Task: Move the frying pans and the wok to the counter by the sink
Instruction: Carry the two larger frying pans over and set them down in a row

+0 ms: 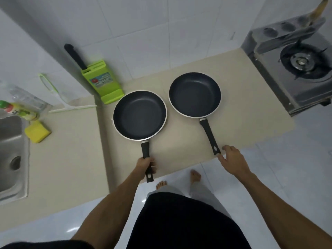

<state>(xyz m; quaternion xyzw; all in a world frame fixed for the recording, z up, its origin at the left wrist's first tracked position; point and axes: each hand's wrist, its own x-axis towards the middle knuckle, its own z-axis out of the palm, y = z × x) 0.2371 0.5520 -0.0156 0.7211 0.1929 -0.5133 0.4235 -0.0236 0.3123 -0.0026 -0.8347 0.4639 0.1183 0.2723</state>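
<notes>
We see two frying pans side by side on the counter [179, 141] in the middle of the frame. The left pan [139, 115] sits just below and right of a green knife block [102, 83]; the right pan [195, 94] lies nearer to the gas stove [303, 69] in the upper right. Our left hand [145, 165] is closed around the handle of the left pan, low in the centre of the frame. Our right hand [231, 155] is open, its fingers spread just beside the end of the right pan's handle [210, 137], perhaps touching it, but not wrapped around it.

We judge that the step in hand is taking up both pans together. Next, the right hand must close on its handle; then both pans go left, toward the sink [10, 150] at the left edge of the frame. The counter there already holds a yellow sponge [37, 131], so the pans need a free place beside it.

We cannot find the wok: no wok shows in this view. The sink is cut off by the frame edge, and so is the stove on the right. The object above the stove at the top right is blurred, and we cannot say what it is.
</notes>
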